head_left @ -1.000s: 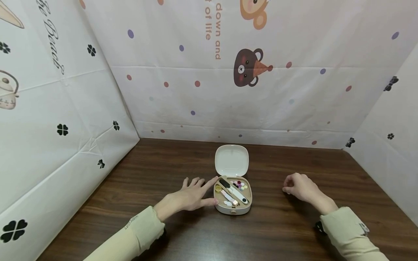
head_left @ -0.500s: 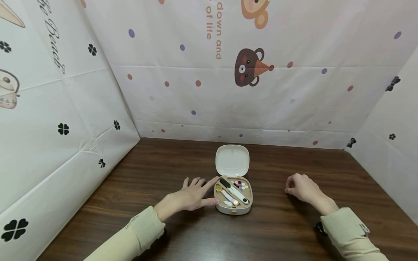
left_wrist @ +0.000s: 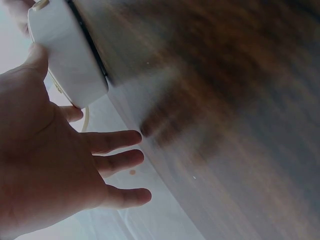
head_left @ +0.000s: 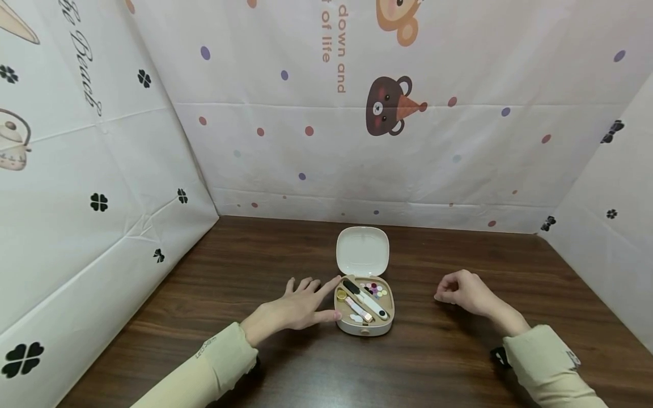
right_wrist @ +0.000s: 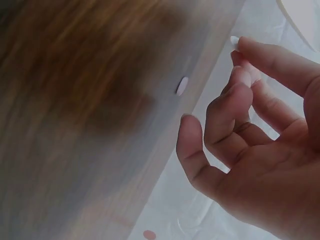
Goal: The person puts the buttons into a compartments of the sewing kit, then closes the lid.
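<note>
A small sewing box [head_left: 364,330] with a beige tray lies with its white lid [head_left: 362,251] raised at the back. My left hand [head_left: 293,309] is spread beside it, thumb and straight index finger touching its left side. Inside the tray are a long black-and-white tool [head_left: 365,297], a pinkish strip with a metallic end [head_left: 358,310], a gold ring-shaped piece [head_left: 340,294] and several coloured buttons [head_left: 376,290]. To the right of the box, my right hand [head_left: 469,292] has curled fingers; its thumb and index fingertips pinch what looks like a small white button [right_wrist: 234,43].
A pale oval button [right_wrist: 182,86] lies on the table near my right fingers in the right wrist view; in the head view the hand hides it. The dark wooden table [head_left: 265,249] is bounded by white printed sheets [head_left: 285,158] at the back and both sides.
My right hand shifts a little to the left, towards the box, in the last half second. The left hand and the box stay in place.
</note>
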Demonstrator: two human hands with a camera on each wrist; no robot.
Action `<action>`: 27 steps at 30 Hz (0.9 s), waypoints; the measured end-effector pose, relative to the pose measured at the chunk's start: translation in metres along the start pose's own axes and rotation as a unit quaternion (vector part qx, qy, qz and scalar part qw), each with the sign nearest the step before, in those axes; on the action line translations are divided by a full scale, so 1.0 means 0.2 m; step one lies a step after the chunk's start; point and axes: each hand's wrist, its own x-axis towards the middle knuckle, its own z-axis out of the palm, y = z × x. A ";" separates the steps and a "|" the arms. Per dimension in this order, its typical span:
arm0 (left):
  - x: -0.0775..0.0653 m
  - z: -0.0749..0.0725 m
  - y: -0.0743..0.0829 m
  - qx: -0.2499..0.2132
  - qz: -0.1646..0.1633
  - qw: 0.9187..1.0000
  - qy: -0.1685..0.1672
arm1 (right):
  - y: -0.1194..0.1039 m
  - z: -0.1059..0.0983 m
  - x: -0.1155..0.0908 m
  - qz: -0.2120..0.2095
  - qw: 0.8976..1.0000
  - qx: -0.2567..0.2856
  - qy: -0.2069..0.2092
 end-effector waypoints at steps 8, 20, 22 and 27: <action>0.00 0.00 0.00 -0.004 0.000 1.000 0.000 | 0.00 0.00 0.02 0.015 0.998 0.059 -0.011; 0.00 0.00 0.00 -0.001 0.002 1.000 -0.003 | -0.02 0.00 0.04 0.000 0.996 0.089 -0.014; 0.00 -0.01 0.00 -0.001 0.001 1.000 -0.003 | -0.03 0.01 0.05 0.000 0.995 0.096 -0.018; 0.00 -0.01 0.00 0.000 0.001 1.000 -0.001 | -0.06 0.03 0.07 0.000 0.995 0.094 -0.018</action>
